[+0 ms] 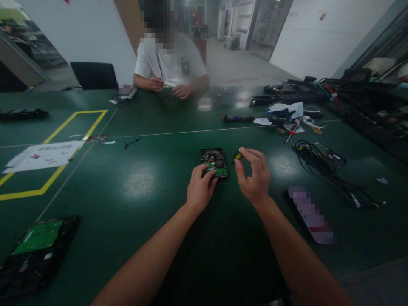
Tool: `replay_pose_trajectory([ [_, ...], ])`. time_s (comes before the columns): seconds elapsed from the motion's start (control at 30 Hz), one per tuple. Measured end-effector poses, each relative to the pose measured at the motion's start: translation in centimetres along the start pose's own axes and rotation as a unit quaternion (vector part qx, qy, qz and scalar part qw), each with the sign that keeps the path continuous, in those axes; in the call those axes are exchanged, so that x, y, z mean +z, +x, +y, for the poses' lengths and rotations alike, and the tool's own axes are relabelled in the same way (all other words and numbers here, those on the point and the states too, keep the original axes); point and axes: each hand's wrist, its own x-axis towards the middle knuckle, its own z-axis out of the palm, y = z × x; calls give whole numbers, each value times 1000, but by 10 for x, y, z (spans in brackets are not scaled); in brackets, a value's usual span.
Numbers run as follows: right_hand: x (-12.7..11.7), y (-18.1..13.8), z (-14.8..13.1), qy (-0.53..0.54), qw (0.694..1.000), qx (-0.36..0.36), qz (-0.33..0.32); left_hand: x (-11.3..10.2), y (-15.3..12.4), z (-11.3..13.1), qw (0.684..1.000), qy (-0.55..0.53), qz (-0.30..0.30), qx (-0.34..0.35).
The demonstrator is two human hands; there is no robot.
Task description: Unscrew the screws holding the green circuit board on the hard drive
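A small hard drive (213, 156) with a black casing and a green circuit board (220, 172) lies on the green table in front of me. My left hand (201, 187) grips its near side, fingers bent over the circuit board. Just to the right, my right hand (255, 174) pinches a small black-and-yellow tool (238, 156) between thumb and fingers. The tool's lower end is dark and points toward the drive; whether it touches the drive I cannot tell.
A larger drive (38, 238) lies at the near left. A phone (309, 214), black cables (325, 170) and a red screwdriver (290, 133) are on the right. Across the table (159, 127) sits a person (172, 63). A white paper (41, 155) lies at left.
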Motion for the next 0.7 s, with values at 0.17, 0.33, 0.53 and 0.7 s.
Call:
replay_pose_trajectory([
  [0.17,1,-1,0,17,1000,13,10,0,0,0,1000,2,1,1],
  [0.33,1,-1,0,21,1000,16,2,-1,0,1,1000,3,0,7],
  [0.53,1,-1,0,8,1000,8,2,-1,0,2,1000,6,1,4],
  [0.7,3,-4,2,35,999,37,1,-1,0,1,1000,2,1,5],
])
